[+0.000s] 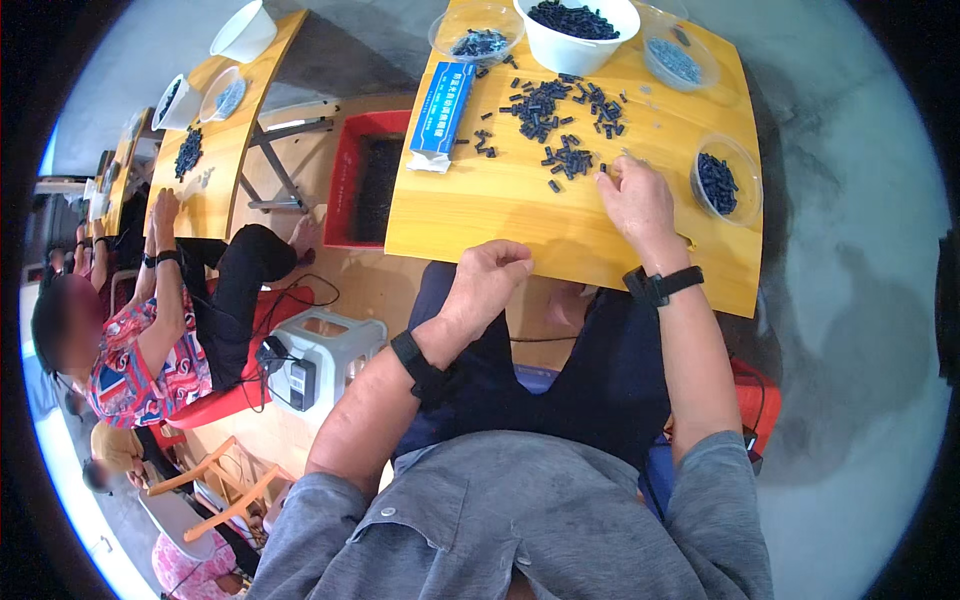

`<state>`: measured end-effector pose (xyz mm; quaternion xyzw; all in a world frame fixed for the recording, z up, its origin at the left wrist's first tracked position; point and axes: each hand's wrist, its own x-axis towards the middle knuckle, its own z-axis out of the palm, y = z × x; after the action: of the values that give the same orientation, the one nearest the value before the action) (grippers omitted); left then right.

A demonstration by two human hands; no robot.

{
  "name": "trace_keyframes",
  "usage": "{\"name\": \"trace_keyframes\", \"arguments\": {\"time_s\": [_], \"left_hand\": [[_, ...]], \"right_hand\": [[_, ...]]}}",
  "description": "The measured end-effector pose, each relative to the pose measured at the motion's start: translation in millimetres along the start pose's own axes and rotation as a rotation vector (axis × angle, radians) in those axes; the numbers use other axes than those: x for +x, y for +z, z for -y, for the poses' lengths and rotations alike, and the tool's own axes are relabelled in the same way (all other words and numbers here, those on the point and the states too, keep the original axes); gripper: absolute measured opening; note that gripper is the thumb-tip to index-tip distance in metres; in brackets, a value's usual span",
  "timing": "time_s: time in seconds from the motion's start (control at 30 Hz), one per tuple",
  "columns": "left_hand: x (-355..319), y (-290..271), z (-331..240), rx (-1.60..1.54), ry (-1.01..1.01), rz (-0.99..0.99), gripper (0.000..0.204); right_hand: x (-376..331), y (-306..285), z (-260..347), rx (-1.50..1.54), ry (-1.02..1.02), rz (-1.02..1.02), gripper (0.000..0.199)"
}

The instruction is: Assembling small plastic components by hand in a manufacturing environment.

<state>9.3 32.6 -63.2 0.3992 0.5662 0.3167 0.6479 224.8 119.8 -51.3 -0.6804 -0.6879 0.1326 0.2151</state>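
Observation:
My left hand [490, 282] is held over the table's near edge, thumb and fingers pinched together; whatever they hold is too small to make out. Over the wooden table [560, 225], my right hand [640, 200] reaches forward with its thumb and forefinger closed about a small black cylinder [603, 168]. Just beyond the right fingertips lies a loose pile of similar small black cylinders [567, 160], with a larger scatter [540, 110] behind it. To the right of that hand stands a clear round tub [727, 180] filled with black cylinders.
At the far edge are a white bucket [580, 50] of black pieces, a clear bowl [476, 38] and a tub of small bluish parts [676, 62]. A blue-and-white box [440, 115] lies left. A red bin [360, 185] stands beside the table. Another person [150, 340] sits left.

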Motion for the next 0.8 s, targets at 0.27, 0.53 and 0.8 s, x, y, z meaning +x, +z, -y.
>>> {"name": "trace_keyframes", "arguments": {"time_s": [0.27,0.53,0.8], "left_hand": [[0,-3,4,-0.019,-0.007,-0.001,0.014],[-7,0,-9,-0.083,0.087,-0.071,0.017],[-16,18,-49,-0.170,0.204,-0.050,0.025]], "right_hand": [[5,19,-1,-0.095,-0.062,-0.032,0.016],[-17,9,12,0.670,0.166,0.077,0.007],[-45,-11,27,1.626,0.265,0.285,0.011]]}}
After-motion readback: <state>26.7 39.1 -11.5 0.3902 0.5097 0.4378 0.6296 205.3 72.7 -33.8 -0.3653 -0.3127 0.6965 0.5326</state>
